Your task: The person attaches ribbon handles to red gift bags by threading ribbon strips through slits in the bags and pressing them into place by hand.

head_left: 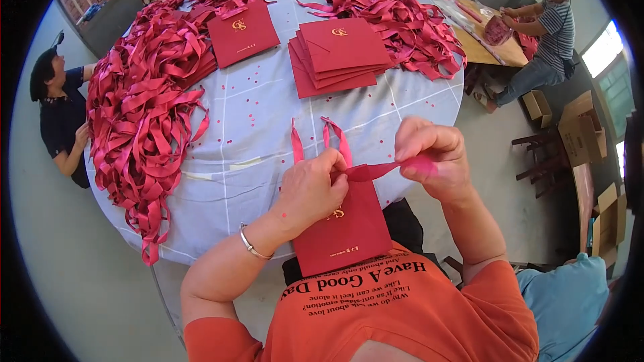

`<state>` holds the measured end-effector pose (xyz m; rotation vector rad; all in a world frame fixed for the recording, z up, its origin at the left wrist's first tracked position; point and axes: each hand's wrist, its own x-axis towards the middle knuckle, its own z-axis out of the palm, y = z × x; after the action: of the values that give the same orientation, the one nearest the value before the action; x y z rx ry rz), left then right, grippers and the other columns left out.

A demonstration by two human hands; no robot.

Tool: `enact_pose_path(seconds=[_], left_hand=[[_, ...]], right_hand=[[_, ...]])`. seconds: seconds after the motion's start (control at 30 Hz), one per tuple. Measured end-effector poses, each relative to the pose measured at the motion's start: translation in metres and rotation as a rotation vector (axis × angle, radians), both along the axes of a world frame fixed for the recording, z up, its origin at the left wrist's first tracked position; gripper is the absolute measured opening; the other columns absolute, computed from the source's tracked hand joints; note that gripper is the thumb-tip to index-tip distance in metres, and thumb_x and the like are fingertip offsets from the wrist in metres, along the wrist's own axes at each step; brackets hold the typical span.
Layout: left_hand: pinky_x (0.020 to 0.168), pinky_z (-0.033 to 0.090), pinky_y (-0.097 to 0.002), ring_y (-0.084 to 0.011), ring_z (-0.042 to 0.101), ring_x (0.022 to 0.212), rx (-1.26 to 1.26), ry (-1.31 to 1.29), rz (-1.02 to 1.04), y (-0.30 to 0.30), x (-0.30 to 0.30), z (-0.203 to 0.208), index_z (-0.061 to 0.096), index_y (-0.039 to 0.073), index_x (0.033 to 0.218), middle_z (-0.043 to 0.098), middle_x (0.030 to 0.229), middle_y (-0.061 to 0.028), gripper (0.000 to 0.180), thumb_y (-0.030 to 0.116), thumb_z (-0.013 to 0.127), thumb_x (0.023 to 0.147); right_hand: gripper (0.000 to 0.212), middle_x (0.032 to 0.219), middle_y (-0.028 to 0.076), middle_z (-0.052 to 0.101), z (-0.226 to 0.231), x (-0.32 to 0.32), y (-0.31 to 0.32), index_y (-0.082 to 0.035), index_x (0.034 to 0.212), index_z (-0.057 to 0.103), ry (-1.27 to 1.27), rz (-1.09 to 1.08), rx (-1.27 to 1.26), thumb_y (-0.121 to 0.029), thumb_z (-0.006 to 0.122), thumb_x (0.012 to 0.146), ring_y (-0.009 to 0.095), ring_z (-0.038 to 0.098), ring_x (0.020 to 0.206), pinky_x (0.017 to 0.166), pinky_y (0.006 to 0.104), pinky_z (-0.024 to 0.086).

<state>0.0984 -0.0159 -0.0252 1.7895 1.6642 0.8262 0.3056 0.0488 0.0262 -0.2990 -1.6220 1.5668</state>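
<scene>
A red paper gift bag (355, 231) with gold print rests in front of me at the table's near edge, against my shirt. My left hand (312, 191) is closed at the bag's top edge, thumb and fingers pinched where a ribbon comes out. From there the red ribbon (377, 171) stretches to the right. Its other part is pinched between the thumb and fingers of my right hand (433, 154), raised beside the bag. Two ends of red ribbon (339, 137) stick out beyond the bag's far side. My left fingers partly hide the bag's top.
Red ribbons lie in a big heap (147, 107) along the round table's (235, 154) left and far sides. A stack of red bags (342, 50) and another bag (243, 33) lie ahead. Co-workers stand left (64, 107) and far right (557, 27). Cardboard boxes (580, 131) stand right.
</scene>
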Motion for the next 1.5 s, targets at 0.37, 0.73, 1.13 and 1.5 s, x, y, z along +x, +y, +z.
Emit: enact_pose_path(seconds=[0.37,0.73,1.13,1.5], left_hand=[[0.067,0.054,-0.0376,-0.0308,0.07,0.078,0.035,-0.05,-0.017,-0.001,-0.002,-0.002,0.06,0.002,0.095,0.07,0.082,-0.0148,0.014,0.006,0.067,0.083],[0.074,0.051,-0.0413,-0.0328,0.066,0.083,0.243,0.164,-0.132,0.0,-0.016,0.008,0.061,0.004,0.097,0.068,0.084,-0.0139,0.023,0.006,0.072,0.078],[0.071,0.054,-0.0345,-0.0269,0.071,0.086,0.114,-0.089,-0.133,0.005,-0.016,0.009,0.058,0.002,0.102,0.071,0.094,-0.0138,0.022,-0.001,0.066,0.082],[0.068,0.051,-0.0292,-0.0195,0.069,0.074,0.135,-0.027,-0.325,0.011,-0.046,0.036,0.06,0.001,0.089,0.071,0.08,-0.0103,0.008,0.0,0.064,0.083]], right_hand=[[0.009,0.08,0.004,0.064,0.016,-0.012,-0.015,0.001,0.085,0.066,-0.131,-0.186,0.047,0.001,0.074,0.083,0.007,0.057,0.066,0.058,0.0208,0.046],[0.024,0.085,0.011,0.065,-0.015,0.013,-0.011,0.0,0.096,0.071,-0.712,-0.103,0.448,-0.01,0.08,0.077,0.023,0.064,0.07,0.062,0.032,0.052],[0.013,0.099,0.007,0.07,-0.025,-0.025,-0.016,-0.006,0.086,0.068,-0.66,-0.329,0.764,-0.013,0.074,0.078,0.026,0.066,0.083,0.066,0.0351,0.054],[0.011,0.093,0.008,0.068,-0.03,-0.023,-0.014,-0.005,0.081,0.069,-0.595,-0.318,0.669,-0.009,0.076,0.075,0.026,0.067,0.082,0.067,0.0348,0.055]])
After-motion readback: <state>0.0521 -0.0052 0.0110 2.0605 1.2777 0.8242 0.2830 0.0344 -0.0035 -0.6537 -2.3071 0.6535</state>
